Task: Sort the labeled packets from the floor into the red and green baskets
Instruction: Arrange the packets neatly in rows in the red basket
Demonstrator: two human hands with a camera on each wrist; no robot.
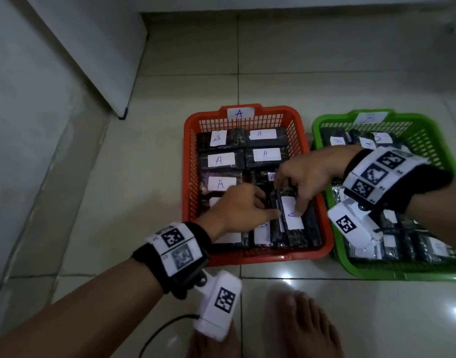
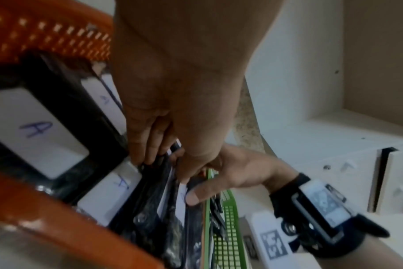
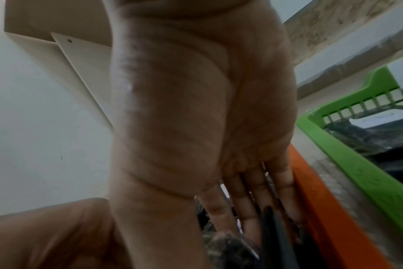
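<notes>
Head view: red slotted plastic basket (image 1: 252,257) sits on the tiled floor (image 1: 144,156), a white tag on its far rim reading "A". Beside it to the right stands the green slotted plastic basket (image 1: 325,130), its rim tag blurred but looking like "B". Dark foil packets with white paper labels (image 1: 221,160) lie in rows in the red basket, each legible label marked "A" in blue ink. The left hand (image 1: 237,208) and the right hand (image 1: 304,177) meet over the near right corner of the red basket, both gripping a dark packet with a white label (image 1: 292,215) that stands on edge among others; the right thumb presses on its label, where part of a blue letter shows. Black wrist straps carry square black-and-white coded markers.

Left wrist view: two labels reading "A" show on packets in the red basket; the left fingers (image 2: 147,145) curl over upright packet edges, and the right thumb lies on a label.

Right wrist view: right fingers (image 3: 253,196) reach down behind dark packets against the red wall, the green basket beyond. Writing is unreadable here.
</notes>
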